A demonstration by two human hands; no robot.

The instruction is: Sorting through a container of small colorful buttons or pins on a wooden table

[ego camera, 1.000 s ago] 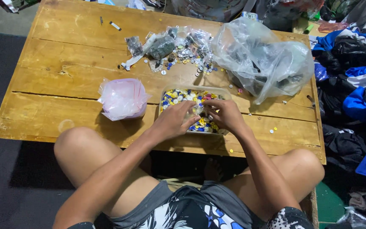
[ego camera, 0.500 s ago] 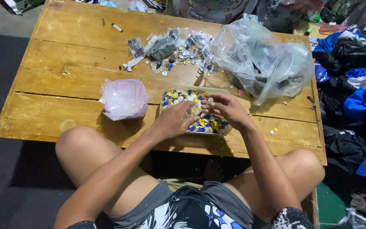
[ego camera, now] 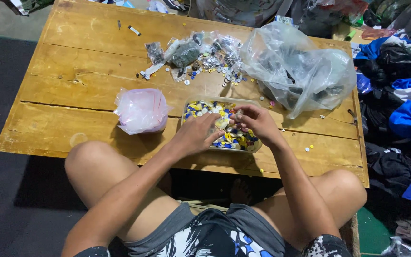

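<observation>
We have both hands over the clear tray of blue, yellow and white buttons near the worktop's front edge, right of centre. Left hand lies flat on the pile, fingers loosely together. Right hand has its fingers curled, pinching something small, too small to identify. We brace the tray with the left and pick single pieces. Pink bag sits just left of the tray; big clear bag sits toward the back right corner.
</observation>
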